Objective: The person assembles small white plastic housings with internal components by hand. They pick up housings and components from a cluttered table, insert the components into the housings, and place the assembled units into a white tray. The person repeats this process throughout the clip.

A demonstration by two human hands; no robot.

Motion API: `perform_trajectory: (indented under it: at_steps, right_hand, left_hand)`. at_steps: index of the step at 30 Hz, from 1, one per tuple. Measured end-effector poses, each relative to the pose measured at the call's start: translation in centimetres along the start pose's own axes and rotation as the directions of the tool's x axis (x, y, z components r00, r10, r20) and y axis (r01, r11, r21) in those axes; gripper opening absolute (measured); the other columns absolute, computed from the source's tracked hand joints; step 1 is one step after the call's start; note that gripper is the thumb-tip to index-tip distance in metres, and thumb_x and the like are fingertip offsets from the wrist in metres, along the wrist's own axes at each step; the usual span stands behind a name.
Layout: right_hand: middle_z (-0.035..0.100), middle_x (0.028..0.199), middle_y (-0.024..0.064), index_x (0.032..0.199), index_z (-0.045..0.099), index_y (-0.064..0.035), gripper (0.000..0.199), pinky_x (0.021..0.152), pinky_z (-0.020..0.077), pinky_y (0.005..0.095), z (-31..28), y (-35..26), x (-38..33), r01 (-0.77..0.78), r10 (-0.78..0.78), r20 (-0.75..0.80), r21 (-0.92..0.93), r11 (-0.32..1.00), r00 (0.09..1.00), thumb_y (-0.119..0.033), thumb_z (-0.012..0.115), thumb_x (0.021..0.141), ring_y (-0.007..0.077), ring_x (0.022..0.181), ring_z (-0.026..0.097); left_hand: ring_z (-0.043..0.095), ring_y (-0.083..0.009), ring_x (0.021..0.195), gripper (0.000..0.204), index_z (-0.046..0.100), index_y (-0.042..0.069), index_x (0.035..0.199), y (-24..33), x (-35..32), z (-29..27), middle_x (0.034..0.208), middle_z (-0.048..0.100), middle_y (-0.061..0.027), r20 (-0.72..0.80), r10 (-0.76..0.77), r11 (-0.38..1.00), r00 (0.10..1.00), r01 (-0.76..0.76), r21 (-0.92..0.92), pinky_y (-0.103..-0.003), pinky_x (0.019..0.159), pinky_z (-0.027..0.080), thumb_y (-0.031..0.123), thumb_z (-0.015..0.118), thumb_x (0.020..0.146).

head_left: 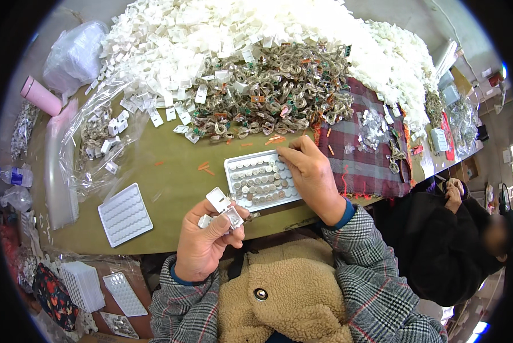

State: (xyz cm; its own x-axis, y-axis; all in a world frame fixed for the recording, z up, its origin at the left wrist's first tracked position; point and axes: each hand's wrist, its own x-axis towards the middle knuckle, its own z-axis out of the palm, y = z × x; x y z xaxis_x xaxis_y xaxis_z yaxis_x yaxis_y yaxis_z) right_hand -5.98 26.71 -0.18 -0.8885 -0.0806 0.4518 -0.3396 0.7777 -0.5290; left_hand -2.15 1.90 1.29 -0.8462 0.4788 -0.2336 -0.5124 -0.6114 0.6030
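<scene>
My left hand (pixel 202 243) is closed around small white plastic cases (pixel 217 199), one of them with its lid swung up. Just right of it, a white tray (pixel 229 166) lies on the table, with rows of round silvery button cells (pixel 262 186) in its hollows. The fingers of my right hand (pixel 312 174) are pinched together at the tray's far right corner; whatever they hold, if anything, is hidden. An emptied-looking white tray (pixel 125 214) with rows of hollows sits at the left, near the table edge.
A huge heap of white plastic cases (pixel 171 46) covers the table's back. In front lie tangled wire bundles (pixel 268 91) and orange strips (pixel 204 167). A plaid cloth (pixel 365 154) lies at the right. A pink bottle (pixel 41 96) stands left. Another person (pixel 451 246) sits at the right.
</scene>
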Motion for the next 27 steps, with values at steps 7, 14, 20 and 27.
perform_trajectory:
  at_steps: [7, 14, 20, 27]
  right_hand:
    - [0.061, 0.087, 0.0129, 0.091, 0.063, 0.0018, 0.011, 0.067, 0.0517, 0.0356, -3.1, -2.0, -1.4, -0.279, 0.260, 0.136, 0.138, 0.950, 0.956, 0.004, 0.068, 0.081, 0.0280, 0.075, 0.065]
    - [0.061, 0.095, 0.0160, 0.102, 0.067, 0.0019, 0.027, 0.069, 0.0538, 0.0374, -2.5, -2.8, -2.9, -0.022, 0.005, 0.163, 0.102, 0.994, 0.987, 0.010, 0.063, 0.077, 0.0323, 0.081, 0.064]
    - [0.058, 0.094, 0.0164, 0.102, 0.063, 0.0031, 0.019, 0.071, 0.0522, 0.0400, -2.5, -2.7, -3.4, 0.052, -0.052, 0.178, 0.006, 0.999, 0.983, 0.005, 0.065, 0.083, 0.0363, 0.080, 0.063]
    - [0.056, 0.091, 0.0170, 0.096, 0.056, 0.0021, 0.011, 0.071, 0.0494, 0.0410, -3.1, -4.5, -3.1, -0.073, 0.069, 0.197, 0.011, 0.997, 0.978, 0.004, 0.062, 0.086, 0.0387, 0.081, 0.059]
  left_hand:
    - [0.069, -0.0203, 0.085, 0.029, 0.057, -0.005, 0.119, -0.2, 0.4, -0.6, 0.108, 0.066, -0.0220, 0.004, 0.010, 0.998, 1.000, -0.010, -0.065, -0.031, 0.070, 0.064, 0.009, 0.065, 0.095]
    - [0.069, -0.0207, 0.085, 0.028, 0.057, -0.005, 0.120, -0.4, -0.3, -0.2, 0.108, 0.065, -0.0238, 0.032, 0.020, 0.998, 0.999, -0.018, -0.057, -0.031, 0.072, 0.064, 0.006, 0.064, 0.095]
    - [0.066, -0.0180, 0.081, 0.035, 0.056, -0.003, 0.126, -0.8, -1.5, 0.8, 0.106, 0.065, -0.0205, 0.009, 0.023, 1.000, 1.000, -0.023, 0.009, -0.030, 0.068, 0.062, 0.010, 0.064, 0.095]
    - [0.069, -0.0193, 0.087, 0.021, 0.059, -0.002, 0.117, -2.4, -2.2, 0.8, 0.108, 0.065, -0.0192, 0.079, -0.025, 0.981, 0.997, 0.039, -0.189, -0.031, 0.076, 0.064, 0.003, 0.060, 0.097]
